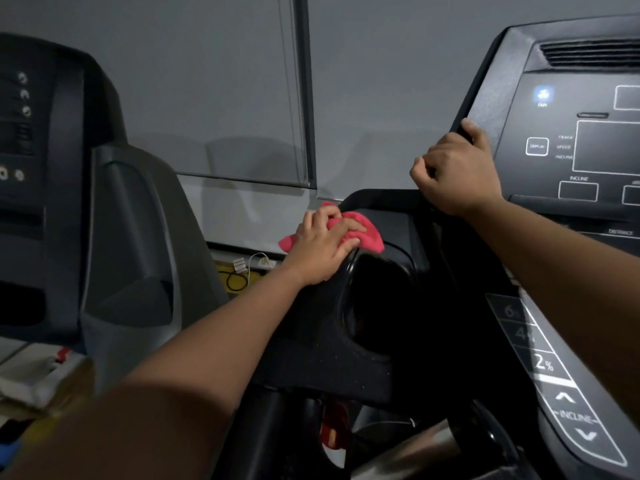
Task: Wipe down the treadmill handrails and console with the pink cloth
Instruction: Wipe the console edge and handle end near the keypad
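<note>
The pink cloth (pixel 360 232) lies bunched on the black left wing of the treadmill console, just above a deep cup holder (pixel 377 306). My left hand (pixel 323 245) lies over the cloth and presses it onto the plastic, fingers spread and slightly bent across it. My right hand (pixel 453 174) grips the left edge of the upright console panel (pixel 568 140), fingers curled round the rim and thumb on the front. The panel shows display windows and a lit fan icon.
An incline keypad strip (pixel 554 379) runs down the lower right. A second treadmill console (pixel 59 188) stands close on the left. Behind is a grey wall with a blind; cables and a yellow patch (pixel 239 275) lie on the floor. Boxes (pixel 38 375) sit lower left.
</note>
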The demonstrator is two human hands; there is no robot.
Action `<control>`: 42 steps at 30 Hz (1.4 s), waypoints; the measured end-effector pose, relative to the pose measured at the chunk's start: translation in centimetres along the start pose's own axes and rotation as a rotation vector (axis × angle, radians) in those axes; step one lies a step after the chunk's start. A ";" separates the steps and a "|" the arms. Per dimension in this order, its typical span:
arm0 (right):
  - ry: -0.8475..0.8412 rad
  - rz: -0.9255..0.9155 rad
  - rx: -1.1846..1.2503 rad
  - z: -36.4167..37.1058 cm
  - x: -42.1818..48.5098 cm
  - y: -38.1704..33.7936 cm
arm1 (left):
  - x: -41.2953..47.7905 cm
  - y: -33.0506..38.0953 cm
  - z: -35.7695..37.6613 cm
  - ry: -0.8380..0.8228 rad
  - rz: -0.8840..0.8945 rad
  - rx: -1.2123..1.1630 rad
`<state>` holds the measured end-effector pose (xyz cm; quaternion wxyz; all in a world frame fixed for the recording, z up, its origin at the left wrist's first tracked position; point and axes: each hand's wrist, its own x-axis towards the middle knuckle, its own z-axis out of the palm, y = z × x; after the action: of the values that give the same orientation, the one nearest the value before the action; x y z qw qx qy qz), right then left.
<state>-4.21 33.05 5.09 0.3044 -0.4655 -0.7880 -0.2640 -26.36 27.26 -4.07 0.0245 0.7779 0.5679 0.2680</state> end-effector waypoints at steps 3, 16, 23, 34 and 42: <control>-0.023 -0.008 -0.004 -0.3 -0.1 -0.1 | -1.8 0.7 -0.8 -0.086 -0.090 0.000; -0.020 -0.028 0.049 -0.4 -0.4 -0.4 | -10.7 0.3 -3.2 -0.292 -0.045 0.124; 0.053 -0.009 -0.010 0.5 -0.3 -0.2 | -4.1 -0.8 -1.4 -0.109 -0.316 -0.150; 0.024 0.005 0.014 0.2 -0.2 -0.1 | -13.4 -1.8 -2.3 -0.045 -0.524 -0.309; -0.017 0.010 0.023 -0.2 -0.2 -0.6 | -16.7 0.8 -3.1 -0.055 -0.427 -0.073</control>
<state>-4.59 32.55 4.98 0.3045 -0.4683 -0.7910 -0.2497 -30.60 11.20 -7.68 0.1244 0.6457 0.7087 0.2557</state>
